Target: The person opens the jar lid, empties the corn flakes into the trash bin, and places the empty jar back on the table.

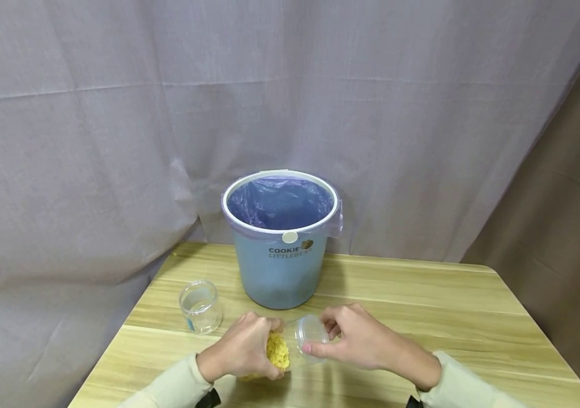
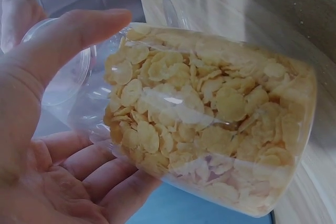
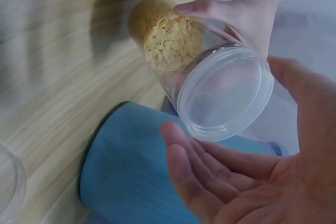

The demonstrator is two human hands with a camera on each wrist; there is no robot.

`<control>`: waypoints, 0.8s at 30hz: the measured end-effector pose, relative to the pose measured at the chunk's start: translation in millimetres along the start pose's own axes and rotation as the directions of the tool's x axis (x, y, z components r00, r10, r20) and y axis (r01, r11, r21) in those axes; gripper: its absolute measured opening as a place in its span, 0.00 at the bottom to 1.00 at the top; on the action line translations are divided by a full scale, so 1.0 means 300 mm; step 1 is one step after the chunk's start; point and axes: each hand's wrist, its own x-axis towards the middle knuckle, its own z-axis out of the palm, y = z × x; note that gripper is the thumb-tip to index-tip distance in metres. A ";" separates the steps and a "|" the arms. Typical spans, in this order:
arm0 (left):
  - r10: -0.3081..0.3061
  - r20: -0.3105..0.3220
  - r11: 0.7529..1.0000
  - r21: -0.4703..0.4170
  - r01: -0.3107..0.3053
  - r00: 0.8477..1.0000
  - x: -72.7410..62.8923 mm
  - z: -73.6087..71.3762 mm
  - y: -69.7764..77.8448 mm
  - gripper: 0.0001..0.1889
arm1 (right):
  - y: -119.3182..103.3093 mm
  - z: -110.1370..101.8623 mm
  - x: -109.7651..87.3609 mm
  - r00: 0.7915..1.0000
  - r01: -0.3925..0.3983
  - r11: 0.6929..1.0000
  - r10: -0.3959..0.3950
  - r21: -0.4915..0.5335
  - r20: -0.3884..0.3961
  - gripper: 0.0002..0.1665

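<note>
My left hand holds a clear plastic jar partly filled with yellow corn flakes. Thumb on one side and fingers on the other, it keeps the jar tipped on its side, mouth end towards the right. A translucent screw lid covers that end. Around the lid's rim is my right hand, its thumb at one edge and its fingertips right at the opposite edge. Inside the jar, the flakes lie towards the base, leaving the part near the lid bare.
A light blue bin with a white rim and purple liner bag stands just behind my hands. To the left, a small clear container sits on the wooden table. Grey curtain hangs behind the table.
</note>
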 end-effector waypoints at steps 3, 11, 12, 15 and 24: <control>0.002 0.006 1.000 0.007 -0.002 1.000 0.003 0.002 0.000 0.32 | 0.003 0.001 -0.003 0.999 0.051 0.998 -0.052 -0.021 -0.016 0.39; 0.005 0.012 1.000 0.014 -0.005 1.000 0.001 0.000 0.001 0.34 | 0.003 -0.027 -0.020 0.977 0.204 0.964 -0.211 -0.172 -0.025 0.54; 0.004 0.010 1.000 0.016 -0.004 1.000 0.001 -0.001 0.001 0.34 | 0.001 -0.029 -0.021 0.981 0.187 0.968 -0.194 -0.169 -0.026 0.54; -0.001 0.010 1.000 0.013 0.000 1.000 0.001 -0.001 0.003 0.35 | -0.004 -0.028 -0.018 0.991 0.121 0.983 -0.128 -0.139 -0.044 0.49; 0.010 0.012 1.000 0.020 -0.011 1.000 0.010 0.003 0.010 0.30 | -0.004 -0.009 -0.006 0.999 0.028 1.000 -0.028 0.000 -0.018 0.38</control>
